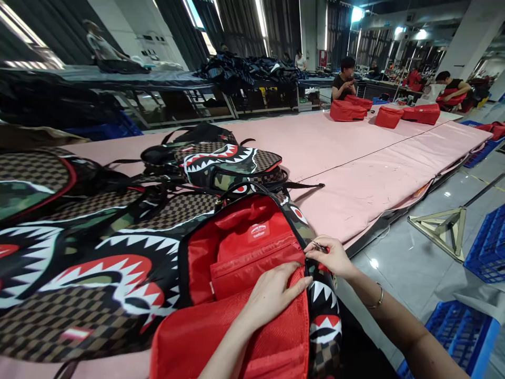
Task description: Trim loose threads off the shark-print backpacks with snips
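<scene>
An unzipped backpack [260,316] lies in front of me, its red lining and inner pocket showing. Its outside has camouflage, brown check and a shark-mouth print. My left hand [274,292] rests over the red lining, thumb and fingers closed on the edge of the opening at the right. Just beyond it, my right hand [329,256] is closed at the zipper edge. Pinched in its fingers are small dark thread snips [320,247], partly hidden by the fingers.
More shark-print backpacks [232,163] are piled to the left and behind on the pink-covered table [355,158]. Red bags [389,117] stand at its far end, near seated co-workers. Blue crates [457,337] and a metal stand's base [442,231] are on the floor at right.
</scene>
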`<state>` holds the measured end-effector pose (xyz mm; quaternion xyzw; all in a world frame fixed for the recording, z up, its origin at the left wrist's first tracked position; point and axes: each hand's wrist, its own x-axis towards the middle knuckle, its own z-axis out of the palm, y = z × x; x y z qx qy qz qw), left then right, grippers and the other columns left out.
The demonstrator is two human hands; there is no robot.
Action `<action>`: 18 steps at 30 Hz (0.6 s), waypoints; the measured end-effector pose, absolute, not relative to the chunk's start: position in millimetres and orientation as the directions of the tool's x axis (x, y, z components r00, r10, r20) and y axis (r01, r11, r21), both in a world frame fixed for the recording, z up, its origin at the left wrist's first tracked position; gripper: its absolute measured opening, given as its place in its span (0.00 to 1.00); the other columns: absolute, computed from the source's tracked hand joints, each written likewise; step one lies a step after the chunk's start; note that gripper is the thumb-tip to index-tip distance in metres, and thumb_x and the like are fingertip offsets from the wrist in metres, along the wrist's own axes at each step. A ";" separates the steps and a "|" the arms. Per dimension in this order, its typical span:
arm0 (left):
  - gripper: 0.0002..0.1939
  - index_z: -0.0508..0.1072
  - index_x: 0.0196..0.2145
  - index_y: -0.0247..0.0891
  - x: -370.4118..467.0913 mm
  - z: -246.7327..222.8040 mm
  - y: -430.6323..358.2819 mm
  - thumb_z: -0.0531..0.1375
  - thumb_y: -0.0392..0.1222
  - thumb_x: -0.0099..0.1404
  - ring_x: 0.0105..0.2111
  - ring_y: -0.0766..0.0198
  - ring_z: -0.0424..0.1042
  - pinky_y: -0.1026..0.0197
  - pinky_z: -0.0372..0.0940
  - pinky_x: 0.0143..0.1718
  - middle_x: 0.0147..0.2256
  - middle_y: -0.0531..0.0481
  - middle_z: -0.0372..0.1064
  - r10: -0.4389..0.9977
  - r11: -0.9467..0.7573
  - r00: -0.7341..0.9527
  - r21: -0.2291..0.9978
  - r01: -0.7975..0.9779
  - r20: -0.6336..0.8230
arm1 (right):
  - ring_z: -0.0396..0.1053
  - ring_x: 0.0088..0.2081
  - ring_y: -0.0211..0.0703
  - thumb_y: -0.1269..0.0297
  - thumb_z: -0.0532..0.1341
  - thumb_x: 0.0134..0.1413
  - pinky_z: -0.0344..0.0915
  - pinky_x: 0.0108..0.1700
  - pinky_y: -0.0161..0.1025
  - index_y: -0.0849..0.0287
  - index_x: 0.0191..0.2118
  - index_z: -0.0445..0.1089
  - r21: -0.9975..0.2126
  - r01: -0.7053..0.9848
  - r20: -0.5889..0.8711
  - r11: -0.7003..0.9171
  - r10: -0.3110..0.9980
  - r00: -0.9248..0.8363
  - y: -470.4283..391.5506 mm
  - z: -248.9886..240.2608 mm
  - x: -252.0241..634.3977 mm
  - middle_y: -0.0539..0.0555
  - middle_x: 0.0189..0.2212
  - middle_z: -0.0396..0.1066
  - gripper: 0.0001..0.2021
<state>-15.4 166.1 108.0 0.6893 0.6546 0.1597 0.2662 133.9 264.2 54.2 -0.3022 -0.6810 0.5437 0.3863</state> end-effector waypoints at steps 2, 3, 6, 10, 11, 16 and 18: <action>0.23 0.70 0.42 0.38 -14.3 107.2 164.4 0.49 0.57 0.60 0.41 0.54 0.70 0.58 0.62 0.40 0.42 0.44 0.72 0.990 0.006 0.075 0.567 0.824 -0.121 | 0.64 0.30 0.37 0.62 0.62 0.46 0.60 0.34 0.34 0.59 0.26 0.70 -0.963 0.018 0.215 0.270 0.802 -0.557 263.3 58.0 132.6 0.49 0.26 0.65 0.06; 0.23 0.70 0.42 0.37 -13.7 107.1 163.7 0.49 0.57 0.60 0.42 0.54 0.70 0.57 0.62 0.41 0.42 0.44 0.72 0.991 0.008 0.070 0.562 0.827 -0.117 | 0.63 0.30 0.37 0.63 0.62 0.46 0.59 0.33 0.34 0.59 0.25 0.69 -0.953 0.033 0.230 0.301 0.790 -0.568 262.5 59.9 132.4 0.49 0.26 0.64 0.06; 0.23 0.70 0.41 0.37 -12.1 107.6 162.4 0.49 0.57 0.61 0.42 0.54 0.70 0.57 0.62 0.42 0.42 0.44 0.71 0.990 0.007 0.071 0.551 0.834 -0.119 | 0.61 0.29 0.36 0.65 0.59 0.48 0.58 0.33 0.34 0.60 0.23 0.65 -0.939 0.026 0.262 0.342 0.766 -0.587 262.2 65.7 133.4 0.48 0.25 0.62 0.07; 0.21 0.70 0.38 0.39 -11.0 108.4 159.9 0.48 0.57 0.61 0.38 0.56 0.71 0.58 0.62 0.39 0.38 0.46 0.72 0.991 0.012 0.062 0.541 0.841 -0.120 | 0.55 0.23 0.33 0.57 0.58 0.49 0.55 0.28 0.32 0.60 0.25 0.62 -0.984 -0.107 0.177 0.145 0.887 -0.427 273.3 71.2 141.1 0.46 0.21 0.57 0.11; 0.20 0.69 0.37 0.39 -10.9 108.6 159.0 0.48 0.56 0.61 0.38 0.56 0.70 0.58 0.62 0.39 0.38 0.46 0.72 0.991 0.018 0.056 0.539 0.842 -0.121 | 0.53 0.22 0.32 0.55 0.58 0.48 0.54 0.26 0.32 0.59 0.26 0.61 -0.986 -0.135 0.137 0.095 0.928 -0.347 277.1 71.3 144.1 0.45 0.20 0.56 0.12; 0.18 0.65 0.43 0.42 -11.7 109.7 156.1 0.47 0.53 0.62 0.42 0.56 0.69 0.57 0.61 0.42 0.42 0.48 0.71 0.991 0.053 0.032 0.599 0.799 -0.130 | 0.56 0.23 0.34 0.51 0.58 0.48 0.57 0.28 0.33 0.60 0.25 0.63 -0.993 -0.112 0.067 0.025 0.919 -0.388 277.4 59.6 153.5 0.46 0.19 0.57 0.16; 0.18 0.63 0.47 0.44 -13.3 109.0 156.3 0.48 0.52 0.62 0.44 0.57 0.69 0.58 0.60 0.44 0.45 0.50 0.70 0.991 0.058 0.034 0.637 0.769 -0.132 | 0.61 0.28 0.36 0.51 0.57 0.50 0.59 0.33 0.34 0.60 0.26 0.65 -0.995 -0.078 0.086 0.054 0.866 -0.493 267.3 50.2 150.7 0.48 0.23 0.62 0.15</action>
